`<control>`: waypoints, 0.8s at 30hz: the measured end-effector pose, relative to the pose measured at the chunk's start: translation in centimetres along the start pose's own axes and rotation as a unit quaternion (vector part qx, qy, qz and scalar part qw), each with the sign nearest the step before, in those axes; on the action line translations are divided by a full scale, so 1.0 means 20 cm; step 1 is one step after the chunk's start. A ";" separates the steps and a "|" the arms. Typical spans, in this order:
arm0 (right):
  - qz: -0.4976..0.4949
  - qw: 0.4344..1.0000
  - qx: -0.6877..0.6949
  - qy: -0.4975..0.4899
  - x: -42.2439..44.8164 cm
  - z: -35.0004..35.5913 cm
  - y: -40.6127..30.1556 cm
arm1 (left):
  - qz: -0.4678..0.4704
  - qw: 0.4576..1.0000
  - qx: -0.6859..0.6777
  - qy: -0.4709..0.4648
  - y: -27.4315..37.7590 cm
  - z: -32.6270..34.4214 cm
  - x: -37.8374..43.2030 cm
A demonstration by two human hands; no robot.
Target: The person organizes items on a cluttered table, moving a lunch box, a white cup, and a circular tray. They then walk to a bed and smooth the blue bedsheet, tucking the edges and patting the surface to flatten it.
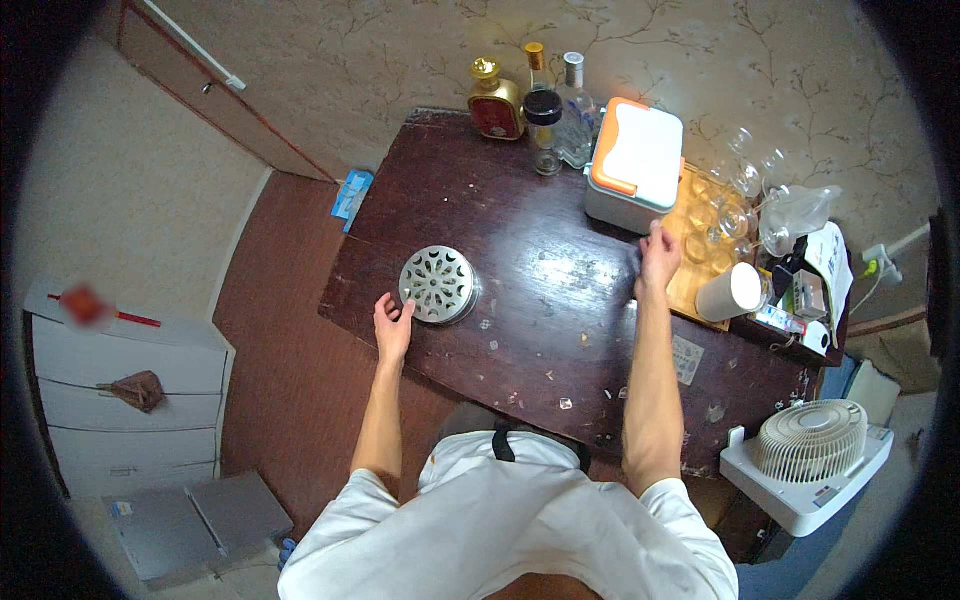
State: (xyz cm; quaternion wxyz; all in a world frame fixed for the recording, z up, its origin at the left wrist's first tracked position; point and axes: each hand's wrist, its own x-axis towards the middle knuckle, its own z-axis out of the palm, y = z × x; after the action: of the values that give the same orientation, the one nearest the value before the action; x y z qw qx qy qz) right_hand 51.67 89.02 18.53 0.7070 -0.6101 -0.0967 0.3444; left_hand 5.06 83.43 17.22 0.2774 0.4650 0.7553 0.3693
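Observation:
A round metal container with a pierced, flower-patterned lid [437, 285] stands on the left part of the dark wooden table [525, 300]. My left hand [392, 327] is at its near left side, fingers apart, the thumb close to the rim; whether it touches is unclear. A storage box with a white lid and orange trim [637, 161] stands at the back, its lid down. Beside the box's near right corner is my right hand [660, 259], fingers drawn together. Any contact with the box, or a small thing between those fingertips, cannot be made out.
Several bottles [495, 109] stand along the back wall. To the right are a wooden tray [679, 289] with glasses, a white paper cup stack [727, 292] and a cluttered organiser [802, 300]. A white fan [810, 450] sits near the right edge. Small stickers and scraps mark the tabletop.

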 end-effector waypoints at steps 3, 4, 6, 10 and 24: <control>-0.074 0.991 -0.084 -0.079 -0.27 0.08 0.20 | -0.104 0.987 -0.106 -0.065 0.07 0.04 0.10; -0.044 0.983 -0.099 -0.152 -0.35 0.10 0.31 | -0.102 0.984 -0.113 -0.092 0.07 0.05 0.13; 0.008 0.945 -0.189 -0.269 -0.60 0.24 0.44 | -0.104 0.977 -0.134 -0.133 0.05 0.05 0.20; 0.024 0.907 -0.292 -0.303 -1.02 0.50 0.59 | -0.134 0.957 -0.168 -0.197 0.08 0.01 0.24; 0.064 0.951 -0.287 -0.093 -1.14 0.69 0.65 | -0.083 0.905 -0.267 -0.320 0.05 0.07 0.42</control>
State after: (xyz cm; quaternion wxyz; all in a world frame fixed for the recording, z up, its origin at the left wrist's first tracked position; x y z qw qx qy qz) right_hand 22.12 86.48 16.19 0.4662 -0.7578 -0.2175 0.4015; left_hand 3.18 91.70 16.59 0.6476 0.4024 0.5349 0.3642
